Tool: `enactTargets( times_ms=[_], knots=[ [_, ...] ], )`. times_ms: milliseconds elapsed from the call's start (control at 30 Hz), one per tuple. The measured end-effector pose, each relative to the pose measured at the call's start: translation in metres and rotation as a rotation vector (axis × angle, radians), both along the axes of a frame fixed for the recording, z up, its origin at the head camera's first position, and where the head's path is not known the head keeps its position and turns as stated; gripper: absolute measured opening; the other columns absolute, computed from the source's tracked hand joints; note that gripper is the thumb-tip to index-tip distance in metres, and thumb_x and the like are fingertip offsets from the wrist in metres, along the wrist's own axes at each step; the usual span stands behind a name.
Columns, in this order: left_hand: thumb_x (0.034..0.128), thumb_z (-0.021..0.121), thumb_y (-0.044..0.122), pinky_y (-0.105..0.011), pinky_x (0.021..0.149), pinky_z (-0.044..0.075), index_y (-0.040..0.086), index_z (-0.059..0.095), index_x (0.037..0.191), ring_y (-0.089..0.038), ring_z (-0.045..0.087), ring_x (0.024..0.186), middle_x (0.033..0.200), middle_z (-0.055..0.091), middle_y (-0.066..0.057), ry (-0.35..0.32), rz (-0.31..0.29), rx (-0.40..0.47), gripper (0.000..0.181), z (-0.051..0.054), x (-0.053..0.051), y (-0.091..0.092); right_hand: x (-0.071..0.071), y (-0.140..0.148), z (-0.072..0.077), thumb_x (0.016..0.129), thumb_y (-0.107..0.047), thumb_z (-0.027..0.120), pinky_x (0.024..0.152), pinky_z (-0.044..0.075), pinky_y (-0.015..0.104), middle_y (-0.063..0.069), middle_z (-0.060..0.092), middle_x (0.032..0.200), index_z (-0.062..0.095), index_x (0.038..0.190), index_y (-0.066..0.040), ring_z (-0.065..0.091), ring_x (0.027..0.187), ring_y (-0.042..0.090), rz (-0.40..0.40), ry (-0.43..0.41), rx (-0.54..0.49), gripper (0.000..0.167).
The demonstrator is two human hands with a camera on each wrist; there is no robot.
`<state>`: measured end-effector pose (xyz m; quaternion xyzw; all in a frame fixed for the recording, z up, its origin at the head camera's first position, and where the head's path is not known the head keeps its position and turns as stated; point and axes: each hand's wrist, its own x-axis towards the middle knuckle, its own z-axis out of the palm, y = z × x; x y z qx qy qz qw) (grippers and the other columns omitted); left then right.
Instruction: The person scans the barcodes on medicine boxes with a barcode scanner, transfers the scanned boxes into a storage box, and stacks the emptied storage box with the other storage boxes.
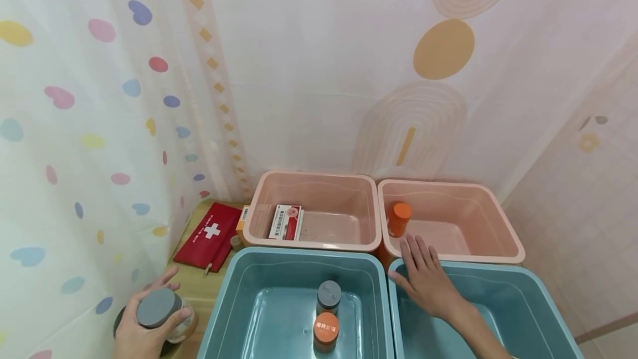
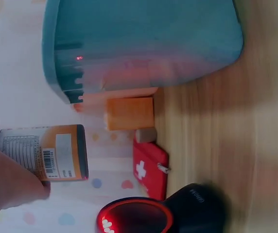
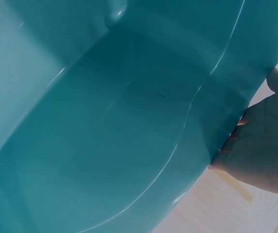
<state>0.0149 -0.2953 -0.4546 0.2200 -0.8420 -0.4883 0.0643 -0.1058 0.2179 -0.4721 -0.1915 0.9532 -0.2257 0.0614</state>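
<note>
At the lower left, my left hand (image 1: 147, 314) grips a pill bottle (image 1: 159, 308) with a grey lid. In the left wrist view the bottle (image 2: 46, 153) shows a white and orange label with a barcode. It is held above the wooden surface, beside the left teal bin (image 1: 226, 298). My right hand (image 1: 431, 284) is over the far rim of the right teal bin (image 1: 528, 278), its fingers stretched towards the right pink bin (image 1: 463, 184). That hand holds nothing visible. An orange bottle (image 1: 399, 219) stands in the right pink bin, just beyond the fingertips.
A grey-lidded bottle (image 1: 329, 294) and an orange-lidded bottle (image 1: 326, 330) stand in the left teal bin. Medicine boxes (image 1: 286, 222) lean in the left pink bin (image 1: 319, 176). A red first aid pouch (image 1: 209, 235) lies left. A black device (image 2: 192, 208) with a red-lit ring is nearby.
</note>
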Motion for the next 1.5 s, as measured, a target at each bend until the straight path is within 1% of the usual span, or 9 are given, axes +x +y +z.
enactTargets(
  times_ms=[200, 433, 633, 767, 900, 1000, 1133, 1333, 1500],
  knots=[
    [0.0918, 0.09, 0.048, -0.04, 0.105, 0.047, 0.002, 0.018, 0.159, -0.031, 0.044, 0.149, 0.177, 0.035, -0.016, -0.204, 0.041, 0.069, 0.108, 0.002, -0.009, 0.001, 0.002, -0.001, 0.0, 0.11, -0.057, 0.057, 0.129, 0.006, 0.078, 0.038, 0.017, 0.176, 0.026, 0.167, 0.013, 0.009, 0.163, 0.06, 0.01, 0.008, -0.039, 0.095],
    [0.089, 0.094, 0.037, -0.076, 0.124, 0.029, -0.007, 0.015, 0.165, -0.054, 0.021, 0.159, 0.177, 0.026, -0.027, -0.171, 0.112, 0.071, 0.119, -0.001, -0.009, 0.006, 0.002, -0.003, 0.003, 0.111, -0.05, 0.059, 0.129, 0.008, 0.078, 0.036, 0.016, 0.178, 0.024, 0.168, 0.013, 0.01, 0.164, 0.059, -0.005, -0.004, -0.001, 0.091],
    [0.0914, 0.091, 0.042, -0.067, 0.12, 0.036, -0.004, 0.026, 0.165, -0.045, 0.032, 0.155, 0.172, 0.037, -0.025, -0.152, 0.17, 0.055, 0.109, -0.008, -0.006, 0.007, 0.004, -0.007, 0.017, 0.113, -0.043, 0.059, 0.131, 0.006, 0.076, 0.034, 0.013, 0.179, 0.02, 0.169, 0.012, 0.008, 0.165, 0.057, -0.008, -0.076, 0.043, 0.088],
    [0.095, 0.086, 0.047, -0.065, 0.124, 0.034, -0.001, 0.031, 0.166, -0.042, 0.032, 0.156, 0.17, 0.038, -0.025, -0.165, 0.137, 0.073, 0.102, -0.01, -0.005, -0.003, 0.004, -0.008, 0.018, 0.112, -0.042, 0.061, 0.13, 0.007, 0.077, 0.036, 0.014, 0.178, 0.021, 0.168, 0.013, 0.009, 0.164, 0.059, -0.006, -0.069, 0.051, 0.089],
    [0.0979, 0.083, 0.044, -0.05, 0.114, 0.048, -0.001, 0.04, 0.165, -0.002, 0.059, 0.124, 0.165, 0.05, -0.029, -0.182, 0.013, 0.055, 0.091, -0.007, -0.004, -0.014, 0.004, -0.007, 0.017, 0.111, -0.041, 0.063, 0.13, 0.006, 0.077, 0.037, 0.014, 0.178, 0.022, 0.168, 0.014, 0.008, 0.164, 0.059, -0.007, -0.064, 0.046, 0.089],
    [0.094, 0.087, 0.045, -0.047, 0.107, 0.049, 0.003, 0.043, 0.164, 0.026, 0.044, 0.094, 0.161, 0.056, -0.027, -0.219, -0.057, 0.039, 0.093, -0.005, -0.004, -0.016, 0.003, -0.008, 0.018, 0.112, -0.041, 0.06, 0.131, 0.006, 0.076, 0.035, 0.014, 0.178, 0.021, 0.169, 0.012, 0.008, 0.165, 0.058, -0.009, -0.08, 0.069, 0.087],
    [0.0912, 0.089, 0.046, -0.044, 0.104, 0.05, 0.009, 0.045, 0.163, 0.025, 0.048, 0.094, 0.153, 0.066, -0.014, -0.228, -0.107, 0.004, 0.092, -0.002, -0.001, -0.016, 0.003, -0.01, 0.021, 0.114, -0.043, 0.057, 0.132, 0.005, 0.074, 0.035, 0.013, 0.179, 0.02, 0.169, 0.012, 0.008, 0.165, 0.058, -0.007, -0.091, 0.094, 0.086],
    [0.0993, 0.083, 0.033, -0.015, 0.086, 0.048, 0.007, 0.053, 0.161, 0.016, 0.058, 0.104, 0.122, 0.066, 0.037, -0.088, -0.206, -0.022, 0.073, -0.006, 0.003, -0.025, 0.003, -0.009, 0.021, 0.113, -0.042, 0.058, 0.132, 0.005, 0.075, 0.035, 0.013, 0.179, 0.021, 0.169, 0.012, 0.007, 0.165, 0.058, -0.008, -0.092, 0.092, 0.086],
    [0.1047, 0.075, 0.017, -0.003, 0.097, 0.037, 0.008, 0.06, 0.148, 0.015, 0.062, 0.108, 0.119, 0.067, 0.037, 0.081, -0.21, 0.043, 0.046, -0.01, 0.003, -0.028, 0.003, -0.009, 0.021, 0.113, -0.043, 0.058, 0.132, 0.005, 0.074, 0.035, 0.014, 0.179, 0.021, 0.169, 0.012, 0.008, 0.165, 0.058, -0.008, -0.091, 0.091, 0.086]
  ],
)
